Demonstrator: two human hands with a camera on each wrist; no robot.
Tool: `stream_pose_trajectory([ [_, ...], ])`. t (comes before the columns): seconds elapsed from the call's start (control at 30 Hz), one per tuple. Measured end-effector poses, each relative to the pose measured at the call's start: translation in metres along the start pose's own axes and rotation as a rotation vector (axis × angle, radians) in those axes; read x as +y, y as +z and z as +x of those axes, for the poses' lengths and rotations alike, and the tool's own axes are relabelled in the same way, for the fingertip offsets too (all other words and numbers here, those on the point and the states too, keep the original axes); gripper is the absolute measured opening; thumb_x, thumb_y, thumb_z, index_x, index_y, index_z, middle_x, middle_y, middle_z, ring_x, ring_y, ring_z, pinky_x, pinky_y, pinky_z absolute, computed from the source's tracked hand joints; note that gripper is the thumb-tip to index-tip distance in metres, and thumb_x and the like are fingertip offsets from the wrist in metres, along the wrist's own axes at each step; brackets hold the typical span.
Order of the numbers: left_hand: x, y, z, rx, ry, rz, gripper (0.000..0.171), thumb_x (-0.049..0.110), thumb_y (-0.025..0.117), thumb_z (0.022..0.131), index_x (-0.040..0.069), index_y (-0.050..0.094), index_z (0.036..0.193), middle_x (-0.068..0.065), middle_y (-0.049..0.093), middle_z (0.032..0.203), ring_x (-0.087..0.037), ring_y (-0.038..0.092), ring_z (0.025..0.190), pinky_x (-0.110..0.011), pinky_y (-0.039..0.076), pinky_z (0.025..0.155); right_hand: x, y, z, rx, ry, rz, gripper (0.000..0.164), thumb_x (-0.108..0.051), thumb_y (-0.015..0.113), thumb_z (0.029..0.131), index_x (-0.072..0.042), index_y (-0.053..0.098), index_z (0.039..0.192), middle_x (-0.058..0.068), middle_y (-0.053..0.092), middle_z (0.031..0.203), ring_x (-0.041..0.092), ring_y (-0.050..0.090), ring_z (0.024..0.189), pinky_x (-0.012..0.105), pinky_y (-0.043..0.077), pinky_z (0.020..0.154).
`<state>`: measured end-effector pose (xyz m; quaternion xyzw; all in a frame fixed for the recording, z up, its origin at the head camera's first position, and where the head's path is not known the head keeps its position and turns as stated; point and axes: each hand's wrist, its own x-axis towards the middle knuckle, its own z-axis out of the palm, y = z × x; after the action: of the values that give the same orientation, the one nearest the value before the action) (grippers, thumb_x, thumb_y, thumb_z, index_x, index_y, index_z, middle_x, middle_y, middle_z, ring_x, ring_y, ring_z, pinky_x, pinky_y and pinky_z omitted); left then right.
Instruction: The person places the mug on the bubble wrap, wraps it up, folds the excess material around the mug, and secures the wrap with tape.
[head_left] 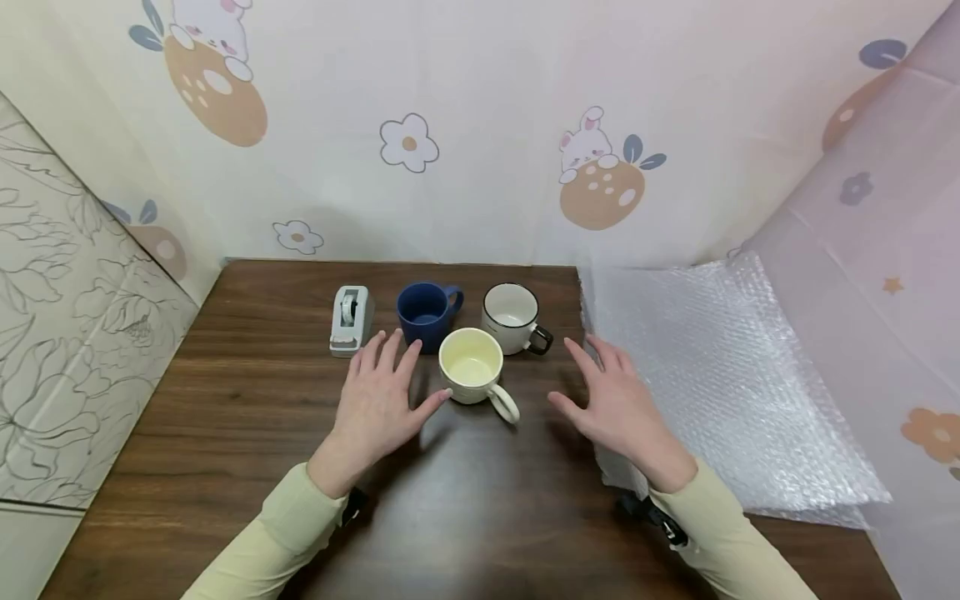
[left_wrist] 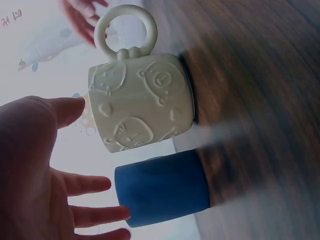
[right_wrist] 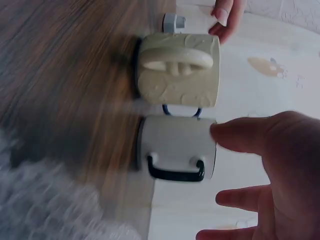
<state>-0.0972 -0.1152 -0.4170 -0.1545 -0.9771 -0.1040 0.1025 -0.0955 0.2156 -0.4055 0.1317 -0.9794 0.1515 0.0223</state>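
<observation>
A pale yellow mug [head_left: 471, 360] with raised figures on its side stands upright on the table, its handle turned toward the front right. Behind it are a blue mug [head_left: 424, 315] and a white mug [head_left: 512, 313] with a dark rim and black handle. My left hand [head_left: 381, 398] hovers with fingers spread left of the yellow mug, its thumb close to the mug's side. To the right, my right hand [head_left: 617, 402] is spread too, fingers pointing at the white mug's handle. Neither hand grips anything.
A white tape dispenser [head_left: 350, 321] stands left of the blue mug. Sheets of bubble wrap [head_left: 720, 392] cover the table's right side, partly under my right hand. Behind the wooden table [head_left: 247, 400] hangs a patterned cloth [head_left: 480, 200].
</observation>
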Motion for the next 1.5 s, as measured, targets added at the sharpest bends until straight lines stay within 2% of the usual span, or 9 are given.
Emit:
stream_pose_trajectory([
  [0.13,0.002,0.002,-0.001,-0.030,-0.004,-0.069,0.077,0.065,0.058,0.089,0.008,0.054,0.141,-0.019,0.052,0.139,-0.038,0.046,0.126,-0.053,0.041,0.102,0.012,-0.001,-0.008,-0.033,0.037,0.050,0.074,-0.040,0.069,0.091,-0.006,0.040,0.150,0.030,0.033,0.149,0.053,0.032,0.132,0.068,0.043,0.089],
  [0.3,0.008,0.006,0.001,-0.059,-0.004,-0.140,0.078,0.061,0.063,0.089,0.007,0.049,0.144,-0.015,0.057,0.133,-0.035,0.054,0.117,-0.051,0.049,0.092,0.031,-0.002,-0.017,-0.011,0.084,0.047,0.066,-0.029,0.070,0.091,0.001,0.045,0.144,0.035,0.037,0.144,0.057,0.036,0.126,0.069,0.038,0.094],
  [0.43,0.010,0.010,0.005,-0.052,-0.010,-0.173,0.083,0.060,0.067,0.086,0.008,0.045,0.147,-0.014,0.059,0.129,-0.032,0.056,0.113,-0.049,0.053,0.082,0.042,-0.001,-0.023,-0.012,0.117,0.043,0.065,-0.022,0.069,0.089,0.005,0.044,0.143,0.034,0.047,0.136,0.055,0.045,0.120,0.066,0.040,0.093],
  [0.57,0.011,0.014,0.011,-0.047,-0.024,-0.215,0.086,0.059,0.070,0.084,0.007,0.043,0.147,-0.015,0.061,0.127,-0.032,0.058,0.111,-0.049,0.054,0.079,0.046,0.001,-0.027,-0.015,0.145,0.050,0.054,-0.014,0.061,0.092,0.005,0.048,0.140,0.028,0.062,0.123,0.050,0.059,0.106,0.061,0.047,0.084],
  [0.77,0.013,0.019,0.018,-0.071,-0.040,-0.265,0.088,0.059,0.073,0.082,0.007,0.044,0.147,-0.015,0.059,0.131,-0.032,0.058,0.114,-0.051,0.054,0.082,0.051,0.006,-0.028,0.081,0.142,0.015,0.030,-0.005,0.057,0.092,0.003,0.065,0.120,0.019,0.071,0.096,0.035,0.067,0.075,0.051,0.051,0.061],
  [1.03,0.016,0.022,0.025,-0.082,-0.045,-0.275,0.083,0.053,0.077,0.082,0.007,0.046,0.144,-0.013,0.060,0.129,-0.031,0.059,0.113,-0.051,0.053,0.084,0.058,0.012,-0.020,0.229,0.101,0.047,0.028,0.000,0.058,0.085,0.006,0.067,0.111,0.012,0.069,0.079,0.027,0.061,0.061,0.047,0.048,0.056],
  [1.27,0.018,0.025,0.032,-0.076,-0.058,-0.277,0.081,0.051,0.077,0.083,0.008,0.046,0.145,-0.011,0.060,0.128,-0.030,0.059,0.112,-0.051,0.053,0.083,0.064,0.018,-0.013,0.228,0.118,0.084,0.033,-0.001,0.054,0.082,0.008,0.068,0.111,0.011,0.064,0.080,0.027,0.058,0.067,0.049,0.048,0.063],
  [1.4,0.018,0.025,0.035,-0.082,-0.073,-0.277,0.081,0.052,0.075,0.084,0.008,0.045,0.146,-0.012,0.059,0.131,-0.030,0.059,0.113,-0.051,0.053,0.084,0.065,0.016,-0.012,0.239,0.116,0.106,0.029,-0.001,0.055,0.083,0.009,0.068,0.107,0.019,0.064,0.087,0.037,0.061,0.077,0.054,0.047,0.070],
  [1.5,0.017,0.024,0.034,-0.095,-0.080,-0.283,0.083,0.054,0.074,0.085,0.007,0.044,0.146,-0.013,0.058,0.133,-0.032,0.059,0.115,-0.052,0.052,0.086,0.064,0.008,-0.013,0.246,0.151,0.137,0.029,-0.001,0.054,0.086,0.008,0.066,0.110,0.026,0.065,0.100,0.044,0.062,0.089,0.057,0.047,0.076],
])
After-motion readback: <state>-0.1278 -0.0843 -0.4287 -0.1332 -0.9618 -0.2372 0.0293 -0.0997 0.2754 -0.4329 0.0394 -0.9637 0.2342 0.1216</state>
